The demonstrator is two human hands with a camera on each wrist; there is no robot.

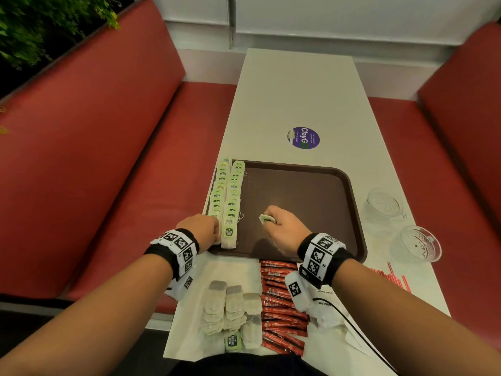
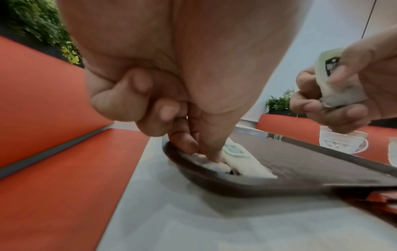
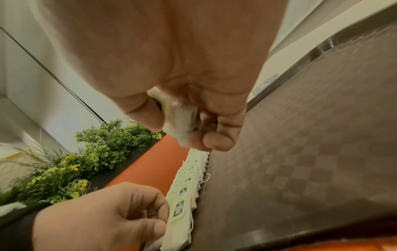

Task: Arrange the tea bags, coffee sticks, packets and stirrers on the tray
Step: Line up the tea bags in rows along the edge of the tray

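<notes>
A brown tray [image 1: 311, 191] lies on the white table, with two rows of green-tagged tea bags [image 1: 230, 196] along its left side. My left hand [image 1: 208, 230] is at the near end of the left row, fingers curled, and its thumb and fingertips [image 2: 212, 152] pinch a tea bag [image 2: 217, 165] at the tray's rim [image 2: 193, 171]. My right hand [image 1: 282, 226] hovers over the tray's middle and grips one tea bag [image 1: 267, 219], which also shows in the right wrist view as a tea bag [image 3: 182, 118] between thumb and fingers. Loose tea bags [image 1: 230, 310] and red coffee sticks [image 1: 282, 308] lie on the table in front of me.
Two clear glass cups [image 1: 385, 204] [image 1: 416, 244] stand right of the tray. Red stirrers [image 1: 393, 278] lie at the table's right edge. A purple round sticker [image 1: 303, 138] is beyond the tray. Red bench seats flank the table; plants [image 1: 40, 25] stand far left.
</notes>
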